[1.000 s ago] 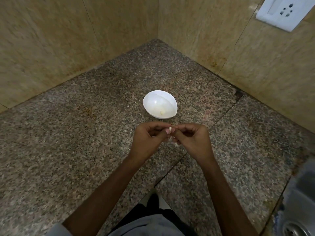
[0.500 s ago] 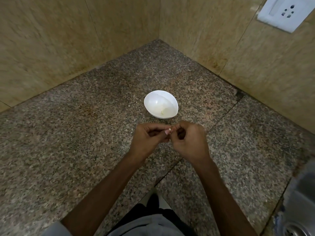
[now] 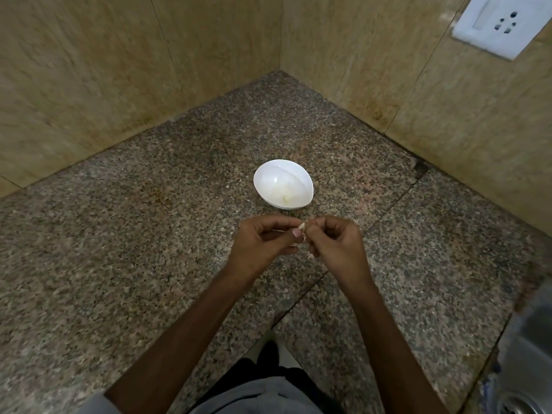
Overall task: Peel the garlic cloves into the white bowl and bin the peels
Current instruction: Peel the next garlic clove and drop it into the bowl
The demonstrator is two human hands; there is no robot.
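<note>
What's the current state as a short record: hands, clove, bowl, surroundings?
left hand: pinches clove
right hand: fingers curled, pinching the clove's other end
clove: held between both hands above counter, on the near side of bowl
bowl: white, on counter, one pale piece inside
bin: not in view
other: sink at right edge, socket on wall

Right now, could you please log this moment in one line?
peeling | left hand: pinches garlic clove | right hand: pinches it too | white bowl: peeled clove inside
</note>
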